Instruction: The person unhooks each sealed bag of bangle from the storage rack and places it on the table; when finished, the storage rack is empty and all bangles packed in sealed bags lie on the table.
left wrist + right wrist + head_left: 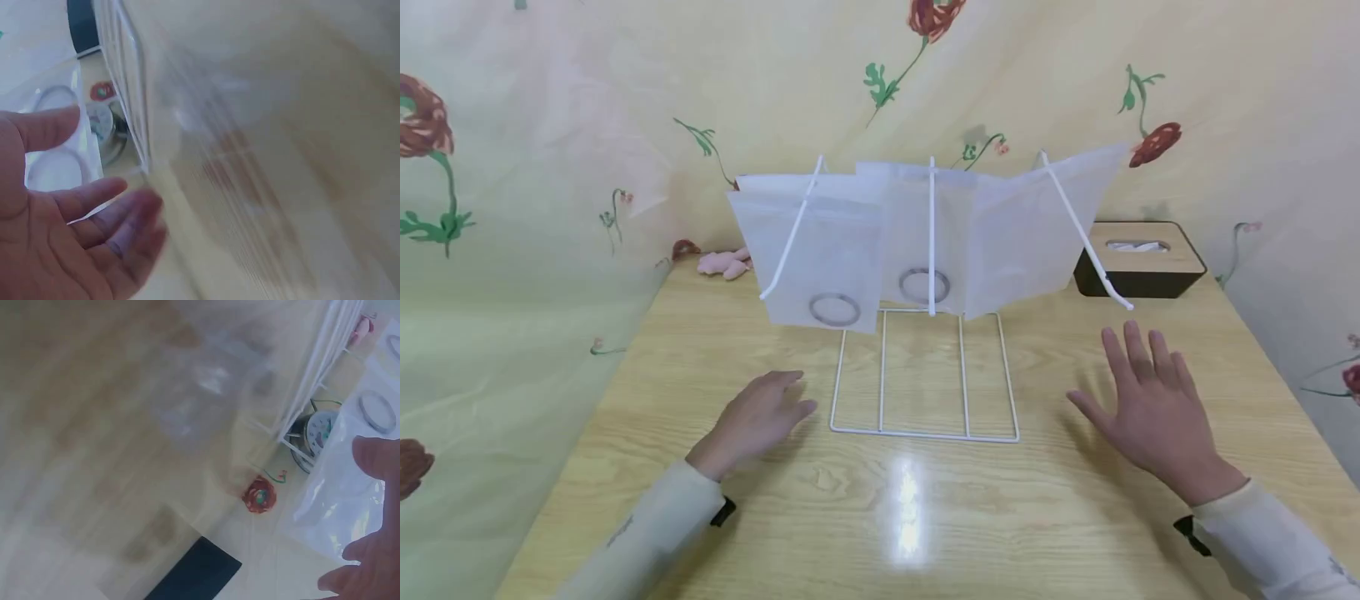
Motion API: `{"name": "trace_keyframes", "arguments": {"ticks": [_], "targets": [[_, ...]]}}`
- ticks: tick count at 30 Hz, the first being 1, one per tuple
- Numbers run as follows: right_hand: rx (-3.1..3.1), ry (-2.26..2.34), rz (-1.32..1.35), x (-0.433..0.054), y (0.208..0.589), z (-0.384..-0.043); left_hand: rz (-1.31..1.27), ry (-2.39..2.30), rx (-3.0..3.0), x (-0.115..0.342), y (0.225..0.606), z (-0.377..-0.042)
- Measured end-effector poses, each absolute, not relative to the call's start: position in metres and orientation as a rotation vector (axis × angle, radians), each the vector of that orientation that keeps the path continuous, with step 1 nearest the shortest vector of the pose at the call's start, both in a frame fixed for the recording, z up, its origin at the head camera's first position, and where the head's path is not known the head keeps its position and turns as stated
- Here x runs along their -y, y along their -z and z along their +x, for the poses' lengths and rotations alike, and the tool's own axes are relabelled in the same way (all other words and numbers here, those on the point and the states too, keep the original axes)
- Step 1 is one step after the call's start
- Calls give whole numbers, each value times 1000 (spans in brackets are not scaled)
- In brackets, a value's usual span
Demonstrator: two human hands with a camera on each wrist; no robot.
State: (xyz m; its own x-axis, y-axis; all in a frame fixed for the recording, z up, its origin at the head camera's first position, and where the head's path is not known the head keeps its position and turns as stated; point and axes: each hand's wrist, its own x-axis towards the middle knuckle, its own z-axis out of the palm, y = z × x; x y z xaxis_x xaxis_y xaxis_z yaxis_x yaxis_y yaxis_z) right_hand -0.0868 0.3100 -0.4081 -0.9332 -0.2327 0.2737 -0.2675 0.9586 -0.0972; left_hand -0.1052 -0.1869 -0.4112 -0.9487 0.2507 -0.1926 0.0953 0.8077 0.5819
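A white wire rack [923, 434] stands on the table, its three upper arms hung with translucent white plastic bags [1022, 229]. Grey circles [834, 324] show on two of the bags; whether they are printed or rings inside, I cannot tell. Left of the rack's base, my left hand [748, 425] hovers over the table with relaxed fingers, holding nothing. On the other side, my right hand [1161, 417] is spread palm down, fingers straight, apart from the rack. Both wrist views show the bags near the fingers; the left palm [56, 250] is bare.
A black tissue box with a wooden lid [1183, 250] stands at the back right. A pink soft toy [724, 263] lies at the back left. Behind the rack, the right wrist view shows a round white-faced object [320, 428]. A flowered cloth [790, 92] hangs behind the table.
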Motion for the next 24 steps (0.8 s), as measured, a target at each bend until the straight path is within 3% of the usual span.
{"name": "trace_keyframes", "arguments": {"ticks": [16,24], "targets": [[3133,-792,271,-305,376,-102,174,-1072,-2419,151,427,-140],[3085,-1024,211,-312,354,-131,143,-1072,-2455,145,426,-145]]}}
